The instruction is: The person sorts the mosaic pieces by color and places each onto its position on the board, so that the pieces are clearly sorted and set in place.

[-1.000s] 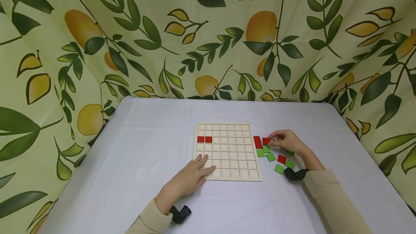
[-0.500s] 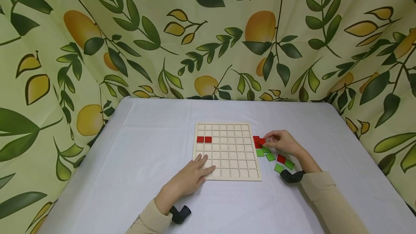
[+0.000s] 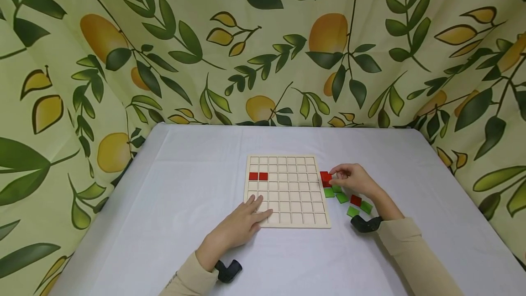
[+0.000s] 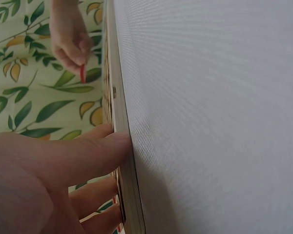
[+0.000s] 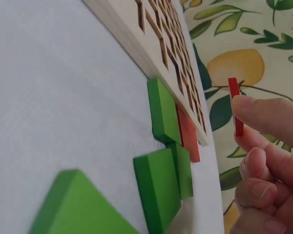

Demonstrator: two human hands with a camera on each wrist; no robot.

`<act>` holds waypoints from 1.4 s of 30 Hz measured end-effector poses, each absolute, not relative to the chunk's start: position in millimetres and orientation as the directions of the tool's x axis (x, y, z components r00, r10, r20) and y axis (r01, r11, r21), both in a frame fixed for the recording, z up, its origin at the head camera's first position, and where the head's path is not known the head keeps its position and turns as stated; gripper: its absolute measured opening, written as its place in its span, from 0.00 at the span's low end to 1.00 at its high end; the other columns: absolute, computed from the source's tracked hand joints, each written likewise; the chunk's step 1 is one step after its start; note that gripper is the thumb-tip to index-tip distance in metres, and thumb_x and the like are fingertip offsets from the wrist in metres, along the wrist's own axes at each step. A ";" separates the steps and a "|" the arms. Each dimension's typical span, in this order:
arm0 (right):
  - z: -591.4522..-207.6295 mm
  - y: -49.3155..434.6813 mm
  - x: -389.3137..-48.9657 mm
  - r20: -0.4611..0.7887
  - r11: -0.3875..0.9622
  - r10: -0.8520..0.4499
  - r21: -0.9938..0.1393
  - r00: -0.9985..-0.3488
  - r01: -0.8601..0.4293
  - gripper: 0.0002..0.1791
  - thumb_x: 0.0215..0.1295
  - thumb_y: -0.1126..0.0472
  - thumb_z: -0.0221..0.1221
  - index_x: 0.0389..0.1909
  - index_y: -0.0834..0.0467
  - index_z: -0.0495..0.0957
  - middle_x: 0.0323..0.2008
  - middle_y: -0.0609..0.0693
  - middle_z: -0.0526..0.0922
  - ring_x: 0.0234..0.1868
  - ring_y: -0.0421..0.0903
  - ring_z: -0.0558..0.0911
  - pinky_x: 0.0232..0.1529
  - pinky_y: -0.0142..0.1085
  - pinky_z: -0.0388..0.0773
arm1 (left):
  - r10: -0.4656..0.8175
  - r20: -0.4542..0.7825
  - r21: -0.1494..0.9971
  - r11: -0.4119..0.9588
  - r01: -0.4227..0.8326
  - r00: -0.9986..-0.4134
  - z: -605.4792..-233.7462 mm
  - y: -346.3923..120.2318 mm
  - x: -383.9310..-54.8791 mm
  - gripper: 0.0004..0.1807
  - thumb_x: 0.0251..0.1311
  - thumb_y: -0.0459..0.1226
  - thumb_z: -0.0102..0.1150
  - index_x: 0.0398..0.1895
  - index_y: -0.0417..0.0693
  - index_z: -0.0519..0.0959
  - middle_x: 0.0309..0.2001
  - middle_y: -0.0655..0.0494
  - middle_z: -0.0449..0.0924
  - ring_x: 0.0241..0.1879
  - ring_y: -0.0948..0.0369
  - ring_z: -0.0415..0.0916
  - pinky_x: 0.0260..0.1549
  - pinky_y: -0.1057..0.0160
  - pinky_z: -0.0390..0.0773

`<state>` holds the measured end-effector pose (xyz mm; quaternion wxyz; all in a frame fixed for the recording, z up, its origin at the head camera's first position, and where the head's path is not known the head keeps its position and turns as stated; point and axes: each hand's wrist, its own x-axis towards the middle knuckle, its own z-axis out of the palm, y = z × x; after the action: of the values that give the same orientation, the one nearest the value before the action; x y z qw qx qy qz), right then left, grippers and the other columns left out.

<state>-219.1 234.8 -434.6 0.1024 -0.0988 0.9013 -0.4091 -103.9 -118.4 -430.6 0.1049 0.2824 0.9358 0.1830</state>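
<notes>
My right hand [image 3: 356, 181] pinches a red square tile [image 5: 234, 88] between thumb and fingertips, above the table beyond the board's right edge. In the left wrist view that tile [image 4: 82, 74] shows edge-on, raised above the board. My left hand [image 3: 238, 225] rests with spread fingers on the near left corner of a wooden grid board [image 3: 291, 193], its thumb [image 4: 100, 151] along the board's edge. Two red tiles [image 3: 263, 176] sit side by side in cells at the board's left side, third row from the back.
Right of the board lie several green tiles [image 3: 342, 198] and a loose red tile [image 3: 355, 201]. More red [image 5: 187, 134] lies against the board's right edge, partly hidden by a green tile [image 5: 165, 112]. A fruit-patterned curtain [image 3: 283, 58] surrounds the white-covered table [image 3: 197, 168].
My right hand has moved left toward the board with the red tile, which now overlaps the red beside the board's edge in the head view. My left hand has stayed in place.
</notes>
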 end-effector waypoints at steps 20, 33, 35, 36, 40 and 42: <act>-431.3 215.7 -218.1 -0.065 0.619 -0.287 -0.774 -0.956 -0.133 0.16 0.56 0.63 0.67 0.43 0.69 0.80 0.25 0.47 0.70 0.28 0.39 0.68 0.26 0.25 0.66 | 0.562 -0.093 0.392 0.779 0.489 -0.822 -430.7 -117.8 -102.9 0.24 0.67 0.34 0.52 0.67 0.55 0.71 0.73 0.40 0.59 0.74 0.40 0.55 0.70 0.42 0.63; -428.6 202.7 -219.0 -0.078 0.579 -0.328 -0.804 -0.942 -0.135 0.19 0.54 0.61 0.69 0.42 0.69 0.79 0.23 0.47 0.69 0.26 0.38 0.68 0.24 0.26 0.65 | 0.562 -0.092 0.389 0.780 0.490 -0.822 -431.8 -117.6 -103.3 0.25 0.67 0.34 0.52 0.67 0.56 0.71 0.73 0.40 0.59 0.74 0.40 0.55 0.69 0.42 0.64; -429.0 200.8 -219.6 -0.072 0.575 -0.331 -0.806 -0.941 -0.141 0.19 0.54 0.61 0.69 0.42 0.69 0.79 0.23 0.47 0.69 0.26 0.38 0.68 0.24 0.26 0.64 | 0.562 -0.092 0.389 0.780 0.490 -0.822 -431.8 -117.5 -103.2 0.25 0.67 0.34 0.52 0.67 0.56 0.71 0.73 0.40 0.60 0.74 0.40 0.55 0.69 0.42 0.64; -429.1 200.0 -219.9 -0.066 0.571 -0.338 -0.807 -0.939 -0.149 0.18 0.54 0.61 0.69 0.41 0.69 0.79 0.23 0.47 0.69 0.25 0.37 0.67 0.23 0.26 0.64 | 0.562 -0.092 0.388 0.780 0.490 -0.822 -431.8 -117.5 -103.2 0.25 0.67 0.34 0.52 0.66 0.56 0.71 0.73 0.40 0.60 0.74 0.40 0.55 0.69 0.41 0.64; -428.1 195.7 -219.9 -0.043 0.556 -0.354 -0.813 -0.934 -0.173 0.18 0.54 0.62 0.69 0.41 0.69 0.80 0.23 0.47 0.68 0.24 0.37 0.66 0.22 0.26 0.63 | 0.563 -0.093 0.386 0.781 0.491 -0.822 -431.2 -117.5 -103.0 0.24 0.67 0.34 0.52 0.66 0.55 0.71 0.73 0.40 0.60 0.73 0.40 0.56 0.69 0.41 0.64; -427.3 193.3 -219.6 -0.041 0.552 -0.358 -0.815 -0.933 -0.176 0.18 0.54 0.62 0.69 0.41 0.69 0.80 0.23 0.47 0.68 0.24 0.36 0.66 0.22 0.26 0.62 | 0.562 -0.094 0.386 0.781 0.490 -0.822 -430.6 -117.6 -102.7 0.24 0.67 0.34 0.52 0.66 0.55 0.71 0.73 0.40 0.60 0.73 0.40 0.56 0.69 0.42 0.64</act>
<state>-219.6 193.3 -427.3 0.1017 -0.1526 0.8751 -0.4478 -102.7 -117.6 -430.6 0.1025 0.2806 0.9381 0.1753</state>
